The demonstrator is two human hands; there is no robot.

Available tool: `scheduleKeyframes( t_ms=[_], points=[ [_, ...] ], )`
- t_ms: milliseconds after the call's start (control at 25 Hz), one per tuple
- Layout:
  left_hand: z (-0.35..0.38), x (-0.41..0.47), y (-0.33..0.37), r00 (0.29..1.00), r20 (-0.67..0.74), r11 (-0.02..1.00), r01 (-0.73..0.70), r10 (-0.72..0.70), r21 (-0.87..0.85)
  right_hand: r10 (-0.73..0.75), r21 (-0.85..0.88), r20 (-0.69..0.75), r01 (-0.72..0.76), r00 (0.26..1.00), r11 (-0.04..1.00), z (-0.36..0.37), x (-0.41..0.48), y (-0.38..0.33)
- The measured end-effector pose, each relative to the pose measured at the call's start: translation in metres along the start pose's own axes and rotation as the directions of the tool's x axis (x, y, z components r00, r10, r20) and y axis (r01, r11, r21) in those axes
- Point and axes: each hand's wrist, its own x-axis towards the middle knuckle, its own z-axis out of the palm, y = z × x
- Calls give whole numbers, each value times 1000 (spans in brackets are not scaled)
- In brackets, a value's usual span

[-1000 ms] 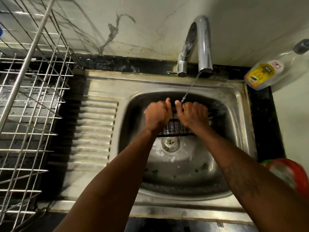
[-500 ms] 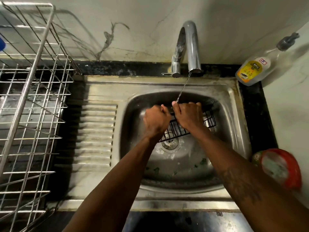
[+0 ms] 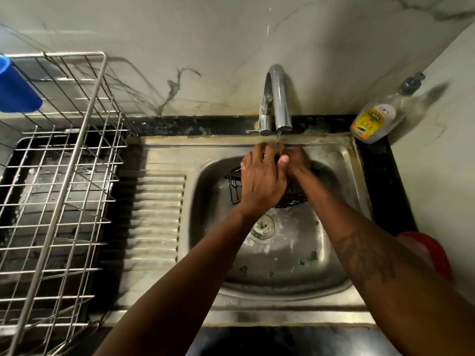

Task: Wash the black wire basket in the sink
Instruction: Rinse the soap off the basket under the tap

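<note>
Black wire basket (image 3: 234, 188) is in the back half of the sink (image 3: 331, 150), directly in front of the tap (image 3: 279, 98), held in both hands. Its long axis runs side to side, roughly parallel with the sink's back rim under the tap. One short end, a looped wire frame, sticks out to the left of the tap, and a gridded corner shows to the right of it, nearer the person. Which way the open side faces is hidden under the hands. The left hand (image 3: 262, 181) lies over the middle of the basket, back upward, fingers spread and curled over the far edge, gripping it. The right hand (image 3: 295, 160) is curled round the far right part, just below the tap's mouth and close against the left hand. A thin stream of water (image 3: 277, 138) falls from the tap onto the fingers. Left of the tap, the basket's end stands a little clear of the basin wall. Right of the tap, the basin wall is near the right hand. Towards the person from the tap, the basin floor lies open, with the drain (image 3: 263, 226) and a few green scraps (image 3: 312, 255). Far left of the tap, past the ribbed draining board (image 3: 154, 214), stands a steel wire rack (image 3: 64, 176) with a blue cup (image 3: 15, 86). Right of the tap, a soap bottle (image 3: 372, 122) stands on the black counter (image 3: 377, 176). A blurred red thing (image 3: 434, 253) lies nearer the person.
</note>
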Motion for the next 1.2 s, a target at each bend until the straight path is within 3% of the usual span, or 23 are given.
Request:
scheduleKeyframes(
  t_ms=[40, 120, 200, 320, 520, 640, 720, 840, 1000, 1080, 1200],
  points=[
    [-2, -5, -5, 999, -9, 997, -45, 45, -55, 4, 46, 14, -5, 1000, 999, 0, -3, 3],
    [-16, -1, -13, 1000, -5, 995, -4, 3, -96, 21, 156, 0, -21, 1000, 987, 2, -16, 6],
    [-30, 13, -9, 997, 38, 997, 71, -72, 27, -37, 331, 69, 12, 997, 943, 5, -27, 7],
    [-35, 24, 15, 998, 56, 968, -47, 34, 245, -201, 571, 91, 114, 975, 813, 19, -29, 22],
    [-16, 22, 10, 958, 177, 936, -262, 225, 233, -137, 574, -92, 165, 986, 802, 23, -25, 45],
    [-9, 23, 25, 977, 170, 935, -176, 127, 309, -5, 570, -44, 29, 999, 821, 9, -18, 36],
    [-3, 24, 25, 980, 185, 959, -122, 76, 255, 53, 583, -26, -28, 998, 812, 2, -22, 31],
    [-2, 26, 22, 961, 242, 980, -165, 134, 112, -31, 414, -141, 88, 989, 906, 1, -33, 34],
    [-7, 23, 4, 982, 166, 908, -145, 86, 392, -24, 375, -298, 140, 954, 917, 4, -38, 23],
    [-9, -5, -7, 979, 144, 899, -193, 147, 394, -47, 390, -331, 182, 942, 903, 7, -39, 17],
    [-14, -33, -11, 957, 171, 877, -284, 235, 388, -30, 468, -253, 150, 967, 871, 12, -37, 18]
  ],
)
